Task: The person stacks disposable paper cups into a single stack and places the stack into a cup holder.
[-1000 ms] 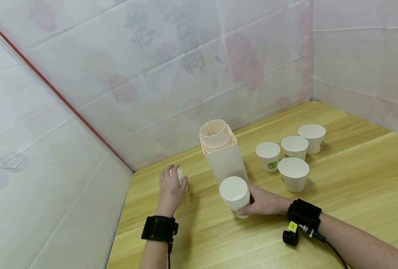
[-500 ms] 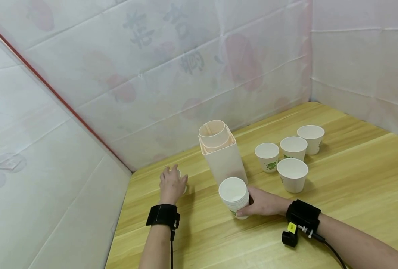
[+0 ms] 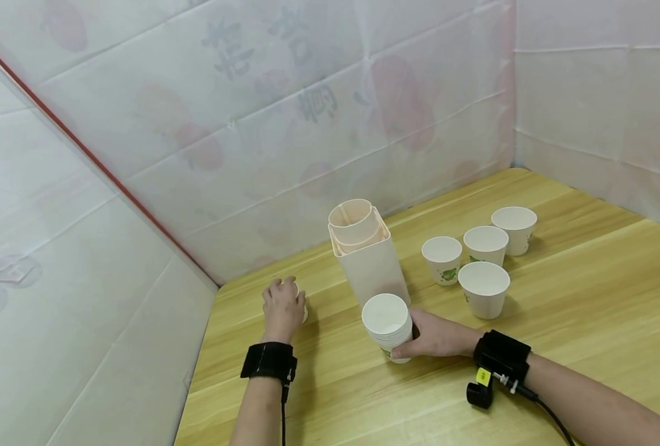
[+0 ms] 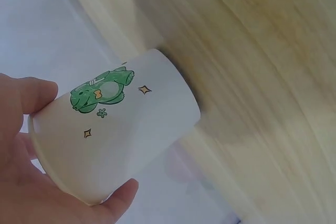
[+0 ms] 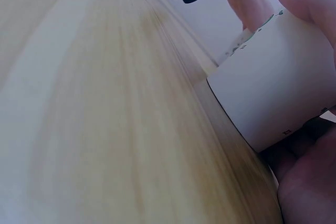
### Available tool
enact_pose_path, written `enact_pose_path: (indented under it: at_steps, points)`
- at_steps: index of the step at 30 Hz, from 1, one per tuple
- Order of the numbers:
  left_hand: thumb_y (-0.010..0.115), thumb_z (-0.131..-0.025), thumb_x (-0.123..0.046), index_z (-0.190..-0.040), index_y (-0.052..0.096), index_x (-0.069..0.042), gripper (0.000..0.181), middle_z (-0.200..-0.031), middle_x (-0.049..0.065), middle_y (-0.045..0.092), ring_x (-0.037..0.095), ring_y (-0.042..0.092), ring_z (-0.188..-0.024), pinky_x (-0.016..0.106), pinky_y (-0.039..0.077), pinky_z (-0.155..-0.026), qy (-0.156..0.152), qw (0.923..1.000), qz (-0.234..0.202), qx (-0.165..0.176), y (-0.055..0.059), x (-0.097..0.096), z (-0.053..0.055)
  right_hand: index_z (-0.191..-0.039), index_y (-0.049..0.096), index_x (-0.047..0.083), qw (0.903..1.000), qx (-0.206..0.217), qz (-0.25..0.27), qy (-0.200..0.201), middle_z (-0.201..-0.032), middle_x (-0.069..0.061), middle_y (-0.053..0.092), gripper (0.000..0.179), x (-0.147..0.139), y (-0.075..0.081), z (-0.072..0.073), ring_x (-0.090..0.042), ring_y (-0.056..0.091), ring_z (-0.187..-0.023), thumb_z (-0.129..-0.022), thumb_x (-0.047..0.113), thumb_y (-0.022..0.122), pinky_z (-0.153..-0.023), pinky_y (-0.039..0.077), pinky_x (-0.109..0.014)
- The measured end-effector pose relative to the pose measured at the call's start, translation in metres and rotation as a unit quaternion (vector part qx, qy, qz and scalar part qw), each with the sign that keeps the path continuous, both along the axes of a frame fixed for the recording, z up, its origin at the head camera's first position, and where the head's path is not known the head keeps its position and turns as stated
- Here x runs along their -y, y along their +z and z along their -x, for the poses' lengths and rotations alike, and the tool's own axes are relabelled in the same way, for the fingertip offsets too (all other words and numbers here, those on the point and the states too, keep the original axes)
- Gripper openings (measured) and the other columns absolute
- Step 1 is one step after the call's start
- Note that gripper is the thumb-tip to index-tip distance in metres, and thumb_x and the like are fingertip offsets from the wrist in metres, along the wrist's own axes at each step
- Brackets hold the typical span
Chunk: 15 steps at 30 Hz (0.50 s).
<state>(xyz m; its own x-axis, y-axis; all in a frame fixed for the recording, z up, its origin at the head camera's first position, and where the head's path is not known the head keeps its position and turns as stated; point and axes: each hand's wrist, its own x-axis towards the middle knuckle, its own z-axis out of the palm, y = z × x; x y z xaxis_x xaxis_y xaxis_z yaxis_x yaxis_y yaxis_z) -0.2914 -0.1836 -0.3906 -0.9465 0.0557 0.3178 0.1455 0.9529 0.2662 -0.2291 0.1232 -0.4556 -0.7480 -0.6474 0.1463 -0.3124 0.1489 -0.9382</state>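
Note:
My left hand (image 3: 283,310) reaches over a single white paper cup (image 4: 121,129) at the left of the table, its fingers and thumb gripping the cup round the rim. That cup bears a green cartoon animal and small stars; its base is right at the tabletop in the left wrist view. In the head view the hand hides most of it. At the middle, my right hand (image 3: 438,334) holds a stack of nested paper cups (image 3: 387,322) from the side, thumb in front. The stack's smooth lower wall and base, close over the wood, show in the right wrist view.
Behind the stack stands a tall pale square container (image 3: 371,266) with a round tube (image 3: 355,226) in its top. Several paper cups stand upright to its right, the nearest cup (image 3: 484,291) beyond my right wrist. White printed sheeting (image 3: 285,155) walls the wooden table (image 3: 352,409).
My left fingers and thumb have drawn in from a wider spread onto the rim of the single cup. The right hand stays on the stack.

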Motion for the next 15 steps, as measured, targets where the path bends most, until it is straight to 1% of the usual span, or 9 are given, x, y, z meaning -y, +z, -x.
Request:
enact_pose_path:
  at_steps: [3,6,10,15]
  points:
    - [0.061,-0.099,-0.020,-0.132,0.056,-0.002,0.038,-0.134,0.034,0.048,0.053,0.045,-0.122,0.060,0.050,-0.087,-0.008,0.9997,0.004,-0.024,0.003,0.001,-0.004,-0.144,0.038,0.013,1.0000,0.002,0.002,0.001,-0.136,-0.005,0.055,0.068,0.000,-0.001,0.001,-0.013,0.053,-0.124,-0.089,0.024,0.075,-0.108,0.037,-0.043]
    - [0.060,-0.099,-0.020,-0.131,0.056,-0.001,0.037,-0.133,0.034,0.049,0.052,0.046,-0.123,0.059,0.051,-0.088,-0.018,0.9990,0.005,-0.040,0.009,0.001,-0.009,-0.145,0.037,0.013,1.0000,0.005,0.003,0.000,-0.137,-0.006,0.054,0.069,0.000,-0.001,0.001,-0.014,0.053,-0.124,-0.089,0.024,0.075,-0.108,0.035,-0.052]
    - [0.058,-0.101,-0.019,-0.132,0.054,-0.001,0.037,-0.134,0.033,0.050,0.049,0.046,-0.126,0.056,0.048,-0.095,-0.036,0.9974,0.001,-0.062,0.017,0.000,-0.015,-0.145,0.036,0.012,1.0000,0.006,0.002,0.000,-0.137,-0.007,0.054,0.070,0.000,-0.001,0.001,-0.014,0.053,-0.124,-0.089,0.024,0.075,-0.108,0.035,-0.052]
    - [0.060,-0.099,-0.017,-0.132,0.055,0.000,0.037,-0.133,0.032,0.050,0.047,0.047,-0.125,0.055,0.043,-0.101,-0.055,0.9944,-0.021,-0.087,0.028,-0.002,-0.023,-0.145,0.037,0.012,1.0000,0.003,0.001,-0.001,-0.137,-0.006,0.054,0.069,0.000,-0.001,0.001,-0.012,0.053,-0.124,-0.089,0.024,0.075,-0.108,0.036,-0.051]
